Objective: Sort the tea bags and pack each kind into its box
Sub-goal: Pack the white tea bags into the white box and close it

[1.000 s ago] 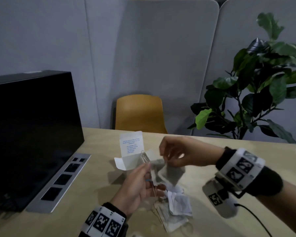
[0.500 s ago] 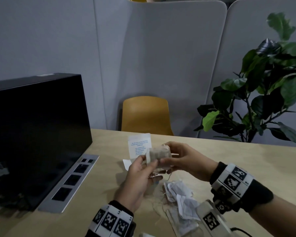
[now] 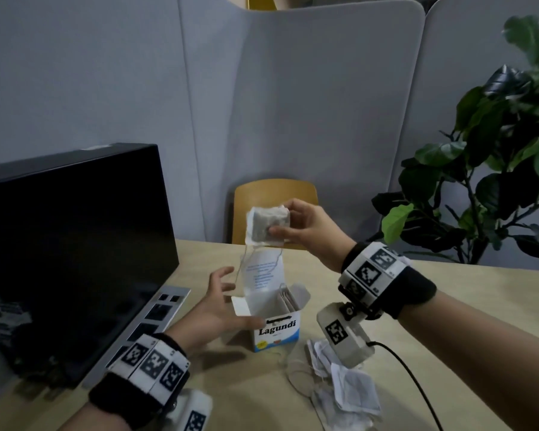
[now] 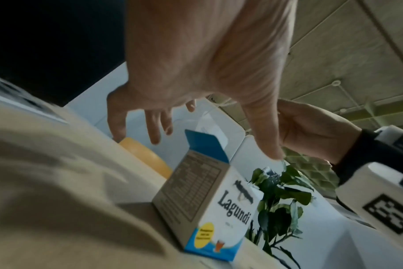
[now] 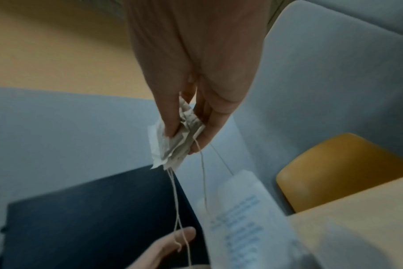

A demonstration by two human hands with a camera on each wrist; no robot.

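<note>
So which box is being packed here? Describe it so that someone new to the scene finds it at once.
Start at the big black monitor on the left of the wooden table. Just right of its base, in front of the yellow chair, stands a small carton, the left hand open beside it. It is the only box in view: white and blue, printed "Lagundi", lid flap up.

The head camera looks forward and down over the table (image 3: 448, 284) from above the forearms, taking in both hands, the open Lagundi box (image 3: 276, 332) and the grey partitions behind. The left wrist camera sits low, close over the tabletop, facing up past the left hand (image 4: 196, 60) toward the ceiling — it shares the box (image 4: 219, 214) with the head view. The right wrist camera looks along the right hand (image 5: 196, 54) down at the box lid (image 5: 246, 209) and yellow chair (image 5: 341, 169) — both also seen from the head.
</note>
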